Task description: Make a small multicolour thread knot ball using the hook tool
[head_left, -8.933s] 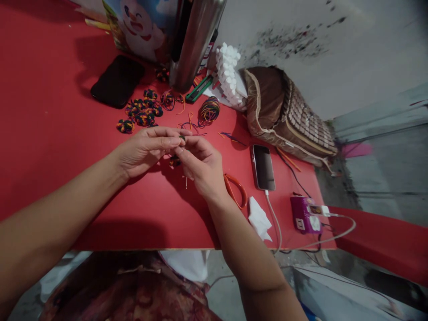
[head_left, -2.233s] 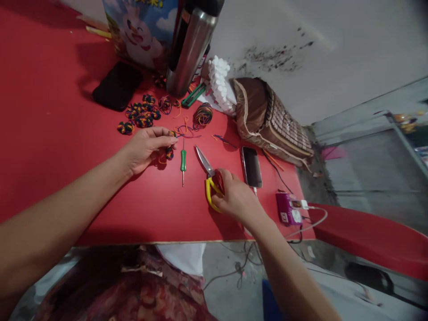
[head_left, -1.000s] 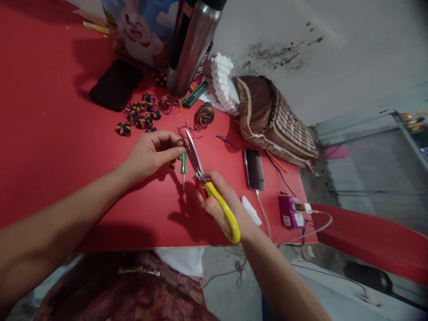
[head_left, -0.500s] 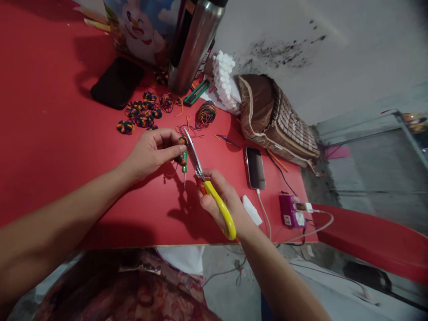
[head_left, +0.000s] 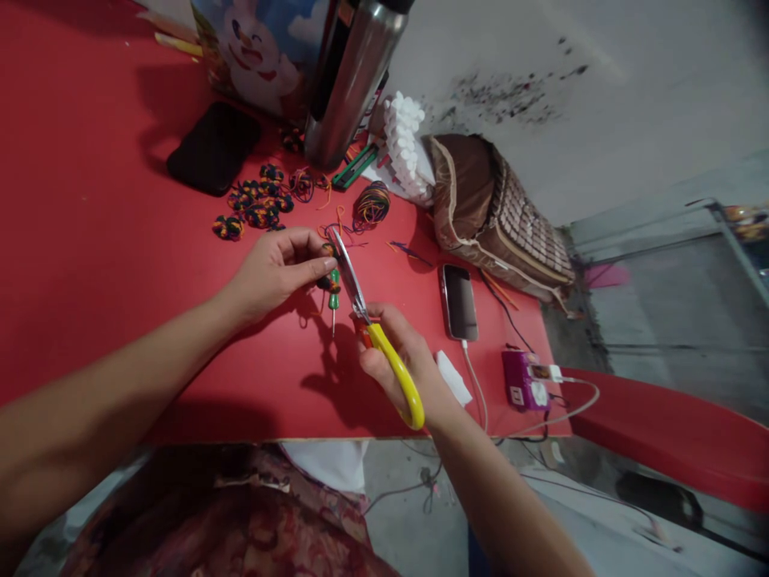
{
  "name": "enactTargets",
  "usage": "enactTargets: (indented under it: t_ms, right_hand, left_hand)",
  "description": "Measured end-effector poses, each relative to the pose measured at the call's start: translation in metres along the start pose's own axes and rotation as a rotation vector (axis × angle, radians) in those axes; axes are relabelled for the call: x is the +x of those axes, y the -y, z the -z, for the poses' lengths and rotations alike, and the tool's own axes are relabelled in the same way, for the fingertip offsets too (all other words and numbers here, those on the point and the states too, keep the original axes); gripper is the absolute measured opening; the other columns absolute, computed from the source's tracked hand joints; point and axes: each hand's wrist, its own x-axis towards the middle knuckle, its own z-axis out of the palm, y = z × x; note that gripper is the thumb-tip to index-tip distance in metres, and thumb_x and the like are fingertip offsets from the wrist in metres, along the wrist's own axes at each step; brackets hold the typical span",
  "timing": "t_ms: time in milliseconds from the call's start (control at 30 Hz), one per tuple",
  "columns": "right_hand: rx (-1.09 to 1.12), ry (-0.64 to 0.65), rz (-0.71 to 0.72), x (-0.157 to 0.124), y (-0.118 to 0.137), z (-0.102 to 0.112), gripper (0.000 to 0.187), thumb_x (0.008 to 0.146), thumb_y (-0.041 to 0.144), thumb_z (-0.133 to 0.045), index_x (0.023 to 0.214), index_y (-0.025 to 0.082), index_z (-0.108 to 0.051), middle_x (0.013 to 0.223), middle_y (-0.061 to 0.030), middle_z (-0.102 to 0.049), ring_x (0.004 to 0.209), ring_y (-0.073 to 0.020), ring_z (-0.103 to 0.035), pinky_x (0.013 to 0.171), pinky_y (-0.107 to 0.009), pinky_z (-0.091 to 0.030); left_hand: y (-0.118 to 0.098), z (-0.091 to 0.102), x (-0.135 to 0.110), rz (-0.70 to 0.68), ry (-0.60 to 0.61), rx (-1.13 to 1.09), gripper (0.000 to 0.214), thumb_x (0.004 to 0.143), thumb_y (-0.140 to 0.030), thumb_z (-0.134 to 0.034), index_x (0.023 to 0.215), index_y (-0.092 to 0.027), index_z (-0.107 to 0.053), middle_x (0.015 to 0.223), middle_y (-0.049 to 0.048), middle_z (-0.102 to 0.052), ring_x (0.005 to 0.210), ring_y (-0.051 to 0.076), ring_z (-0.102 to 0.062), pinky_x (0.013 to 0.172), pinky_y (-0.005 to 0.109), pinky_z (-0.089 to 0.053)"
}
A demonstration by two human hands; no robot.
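My left hand pinches a small dark-and-orange yarn piece between thumb and fingers, partly hidden by them. In my right hand is a pair of scissors with a yellow handle. The blades point up and away, nearly together, right beside the yarn piece. Just beyond my left fingertips a small screwdriver with a green handle shows, its thin shaft toward me; whether it lies on the table or is held I cannot tell. Past the hands lie a ball of multicoloured yarn and several knotted yarn pieces.
On the red table stand a steel flask and a printed bag. A green cutter, a black pouch, a brown bag, a phone on a cable and a purple box lie around.
The view has shifted very slightly. The left hand's loose yarn end below the piece hangs a little differently; both hands keep their hold and the blades stay beside the yarn piece.
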Motion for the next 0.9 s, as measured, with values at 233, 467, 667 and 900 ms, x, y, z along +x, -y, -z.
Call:
enactTargets:
  t_ms: [233, 467, 667, 900]
  right_hand:
    - [-0.009, -0.120, -0.028, 0.002, -0.003, -0.005, 0.065, 0.084, 0.081, -0.070, 0.111, 0.025, -0.056, 0.071, 0.0079, -0.049, 0.059, -0.0114, -0.039, 0.057, -0.029, -0.034]
    - [-0.632, -0.396, -0.179, 0.009, -0.021, 0.023, 0.053, 0.092, 0.066, -0.065, 0.119, 0.021, -0.062, 0.066, 0.0025, -0.059, 0.058, -0.0188, -0.053, 0.059, -0.030, -0.032]
    - [-1.033, -0.374, -0.177, 0.008, -0.027, 0.027, 0.046, 0.098, 0.043, -0.058, 0.133, 0.014, -0.066, 0.092, -0.0138, -0.077, 0.067, -0.0226, -0.063, 0.061, -0.030, -0.031]
    - [-1.045, -0.292, -0.051, 0.013, 0.012, 0.025, 0.043, 0.102, 0.054, -0.063, 0.090, 0.016, -0.079, 0.076, -0.0114, -0.068, 0.058, -0.0168, -0.051, 0.058, -0.033, -0.029]
  left_hand:
    - [-0.004, -0.001, -0.002, 0.053, 0.033, -0.070, 0.015, 0.081, -0.015, -0.080, 0.077, -0.016, -0.066, 0.068, -0.0015, -0.067, 0.055, 0.010, -0.063, 0.054, 0.023, -0.052]
    - [-0.002, 0.009, 0.007, 0.184, 0.072, -0.238, 0.018, 0.077, -0.018, -0.085, 0.078, -0.015, -0.067, 0.073, 0.0024, -0.073, 0.058, 0.013, -0.065, 0.052, 0.025, -0.052]
    - [0.002, 0.014, 0.012, 0.204, 0.100, -0.265, 0.019, 0.071, -0.017, -0.088, 0.074, -0.014, -0.069, 0.068, 0.0008, -0.068, 0.059, 0.009, -0.061, 0.057, 0.020, -0.048]
    - [-0.001, 0.011, 0.010, 0.197, 0.111, -0.105, 0.016, 0.068, -0.019, -0.084, 0.069, -0.017, -0.068, 0.061, -0.0005, -0.064, 0.053, 0.009, -0.053, 0.047, 0.019, -0.034]
